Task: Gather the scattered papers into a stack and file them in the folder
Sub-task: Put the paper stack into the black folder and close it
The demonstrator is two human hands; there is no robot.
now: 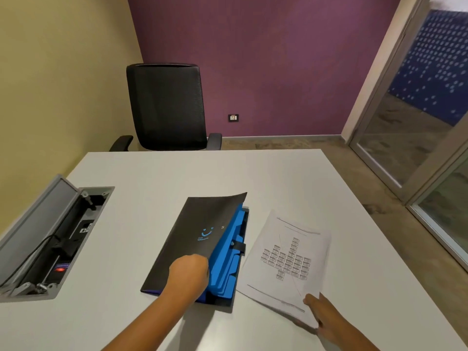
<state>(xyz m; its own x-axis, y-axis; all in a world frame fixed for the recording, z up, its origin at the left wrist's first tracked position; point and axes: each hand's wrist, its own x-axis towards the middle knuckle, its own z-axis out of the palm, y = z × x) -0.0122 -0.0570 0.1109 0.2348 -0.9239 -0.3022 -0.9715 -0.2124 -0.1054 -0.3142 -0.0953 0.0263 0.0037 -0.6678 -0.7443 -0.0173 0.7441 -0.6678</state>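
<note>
A black folder [195,239] with blue inner dividers [228,262] lies in the middle of the white table [152,178]. My left hand [188,271] grips the edge of its black cover, which is lifted a little off the dividers. To the folder's right a stack of white printed papers [286,259] rests on the table, slightly fanned. My right hand [326,315] holds the stack at its near right corner, thumb on top.
An open cable box [58,239] with a raised grey lid, plugs and wires is set into the table at the left. A black office chair [167,107] stands behind the far edge. A glass door [415,122] is at the right.
</note>
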